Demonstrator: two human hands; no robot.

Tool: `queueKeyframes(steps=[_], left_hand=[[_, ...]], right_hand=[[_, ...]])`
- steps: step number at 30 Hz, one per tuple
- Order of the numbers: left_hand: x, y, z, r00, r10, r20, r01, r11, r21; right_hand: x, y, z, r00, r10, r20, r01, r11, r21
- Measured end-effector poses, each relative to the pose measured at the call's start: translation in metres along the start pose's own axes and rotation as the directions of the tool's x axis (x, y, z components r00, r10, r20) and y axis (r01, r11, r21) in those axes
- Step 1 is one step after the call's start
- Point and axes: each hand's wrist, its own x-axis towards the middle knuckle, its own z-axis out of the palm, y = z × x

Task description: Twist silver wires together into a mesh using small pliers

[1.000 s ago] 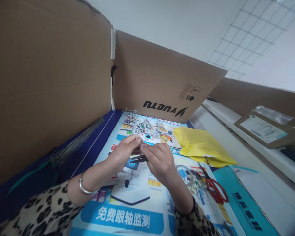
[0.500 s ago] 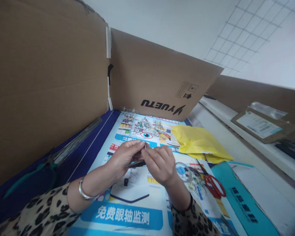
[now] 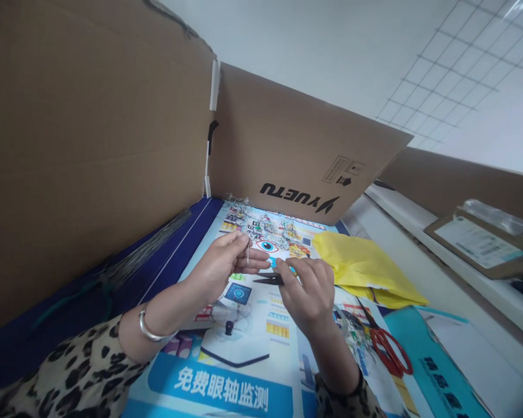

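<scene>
Left hand [image 3: 220, 264], mid-frame, pinching a thin, pale, near-upright wire [image 3: 248, 254]; right hand [image 3: 309, 293], right of centre, gripping a dark, pointed metal tool [image 3: 270, 279] aimed left, just below.

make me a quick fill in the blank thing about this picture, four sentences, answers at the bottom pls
The person's ____ hand pinches a thin pale piece, while the right hand holds a dark-tipped tool.
The scissors have ____ handles.
The crumpled bag beyond the scissors is coloured ____.
The big black word printed upside down on the cardboard is ____.

Missing words: left; red; yellow; YUETU
</scene>
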Motion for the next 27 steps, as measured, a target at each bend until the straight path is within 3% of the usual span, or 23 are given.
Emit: queueKeyframes(steps=[10,27], left_hand=[[-0.0042,-0.0031,0.0052,0.997,-0.082,-0.008,0.082,0.994,0.075],[-0.0065,-0.0055,0.0092,0.996,-0.086,-0.002,0.085,0.994,0.070]], right_hand=[[-0.0053,0.0002,-0.0009,0.999,-0.052,-0.003,0.051,0.989,-0.136],[-0.0067,0.0024,0.0016,0.996,-0.079,0.030,0.082,0.989,-0.120]])
